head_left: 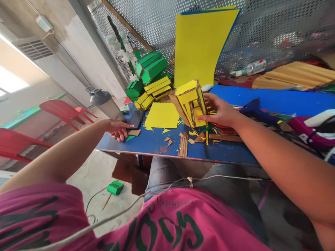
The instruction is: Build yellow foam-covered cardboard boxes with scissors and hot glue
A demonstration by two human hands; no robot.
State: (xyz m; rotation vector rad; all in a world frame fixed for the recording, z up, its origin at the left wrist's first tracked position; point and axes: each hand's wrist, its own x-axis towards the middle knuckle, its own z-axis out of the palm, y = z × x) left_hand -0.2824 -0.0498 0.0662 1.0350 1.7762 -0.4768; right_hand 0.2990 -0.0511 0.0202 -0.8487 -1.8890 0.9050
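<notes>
My right hand [219, 109] grips a yellow paper-covered cardboard box model [191, 102], fingers wrapped round its right side and thumb pressed on its lower front; the box stands tilted on the blue table [157, 143]. My left hand [118, 129] rests near the table's left edge with its fingers curled on a dark phone [135, 121], beside a small cardboard scrap [134, 132]. A flat yellow sheet [162, 115] lies between the two hands.
Green and yellow paper boxes [151, 78] are stacked at the back left. A large yellow sheet [201, 45] leans on the perforated metal wall. Cardboard strips [183, 145] and scraps litter the front. Metal flask [103, 101], red chairs [64, 109] at left; green box [115, 187] on the floor.
</notes>
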